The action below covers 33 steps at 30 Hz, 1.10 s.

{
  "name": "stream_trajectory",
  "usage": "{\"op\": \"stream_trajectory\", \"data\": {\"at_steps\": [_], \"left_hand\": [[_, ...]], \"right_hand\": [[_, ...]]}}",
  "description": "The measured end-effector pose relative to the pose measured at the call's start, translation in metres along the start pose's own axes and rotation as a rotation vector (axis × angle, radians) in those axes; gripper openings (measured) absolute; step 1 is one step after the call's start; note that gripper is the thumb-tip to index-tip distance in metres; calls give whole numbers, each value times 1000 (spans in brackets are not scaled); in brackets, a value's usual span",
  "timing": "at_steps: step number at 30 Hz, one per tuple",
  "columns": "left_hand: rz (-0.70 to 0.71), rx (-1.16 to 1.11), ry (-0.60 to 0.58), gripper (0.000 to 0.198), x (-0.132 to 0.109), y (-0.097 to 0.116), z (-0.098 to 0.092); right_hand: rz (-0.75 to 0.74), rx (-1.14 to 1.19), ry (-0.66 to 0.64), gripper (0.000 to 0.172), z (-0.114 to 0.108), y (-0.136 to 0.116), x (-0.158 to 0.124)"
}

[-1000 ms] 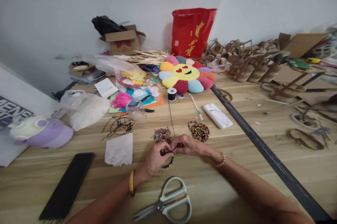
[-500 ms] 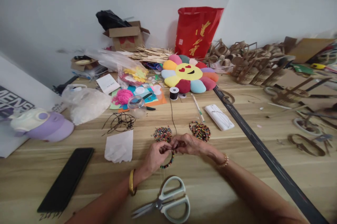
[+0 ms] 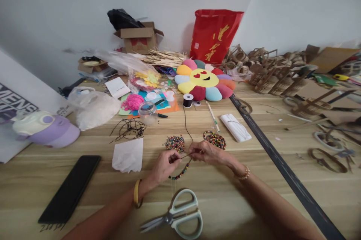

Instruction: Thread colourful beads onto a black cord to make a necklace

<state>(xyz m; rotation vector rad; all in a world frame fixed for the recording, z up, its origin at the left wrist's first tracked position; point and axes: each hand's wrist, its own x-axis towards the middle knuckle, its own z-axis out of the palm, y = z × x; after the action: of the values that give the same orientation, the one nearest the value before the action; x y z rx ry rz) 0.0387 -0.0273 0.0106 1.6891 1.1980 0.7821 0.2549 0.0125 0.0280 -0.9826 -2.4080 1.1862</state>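
My left hand [image 3: 165, 165] and my right hand [image 3: 205, 152] meet over the wooden table [image 3: 239, 195], both pinching a thin dark cord [image 3: 186, 127]. A short strand of coloured beads [image 3: 180, 174] hangs on the cord below my fingers. The cord runs up the table to a black spool [image 3: 187, 100]. Just beyond my hands lie a pile of loose coloured beads [image 3: 174, 143] and a heap of beaded strands [image 3: 214, 139].
Pale green scissors [image 3: 180, 217] lie near the front edge, a black phone [image 3: 70, 189] and white paper [image 3: 128, 155] to the left. A white box [image 3: 235, 127], flower cushion [image 3: 204, 82], red bag [image 3: 216, 35], purple cap [image 3: 47, 133] and cardboard pieces [image 3: 282, 71] stand farther back.
My hands have drawn slightly apart, pulling the cord taut between them, and the bead strand now hangs more visibly. The view has shifted a little to the left.
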Motion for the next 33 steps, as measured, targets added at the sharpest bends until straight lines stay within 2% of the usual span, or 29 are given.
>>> {"op": "stream_trajectory", "data": {"at_steps": [3, 7, 9, 12, 15, 17, 23, 28, 33], "left_hand": [[-58, -112, -14, 9, -1, -1, -5], [-147, -253, 2, 10, 0, -7, -6], [-185, -314, 26, 13, 2, -11, -6], [-207, -354, 80, 17, 2, -17, -5], [-171, -333, 122, 15, -1, -20, -2], [-140, -315, 131, 14, -3, -19, -1], [-99, -280, 125, 11, -4, -16, -1], [-80, -341, 118, 10, -4, -20, 0], [-66, -333, 118, 12, -4, -21, -1]], "right_hand": [[37, -104, 55, 11, -4, 3, -2], [50, -130, 231, 10, -1, 6, 2], [57, -17, 291, 13, 7, 3, 6], [93, 245, 312, 22, 23, -6, 13], [210, 472, 329, 33, 40, -16, 18], [235, 603, 328, 35, 49, -20, 21], [222, 732, 373, 34, 64, -17, 27], [214, 845, 402, 30, 69, -12, 31], [186, 954, 402, 26, 73, -17, 36]]}}
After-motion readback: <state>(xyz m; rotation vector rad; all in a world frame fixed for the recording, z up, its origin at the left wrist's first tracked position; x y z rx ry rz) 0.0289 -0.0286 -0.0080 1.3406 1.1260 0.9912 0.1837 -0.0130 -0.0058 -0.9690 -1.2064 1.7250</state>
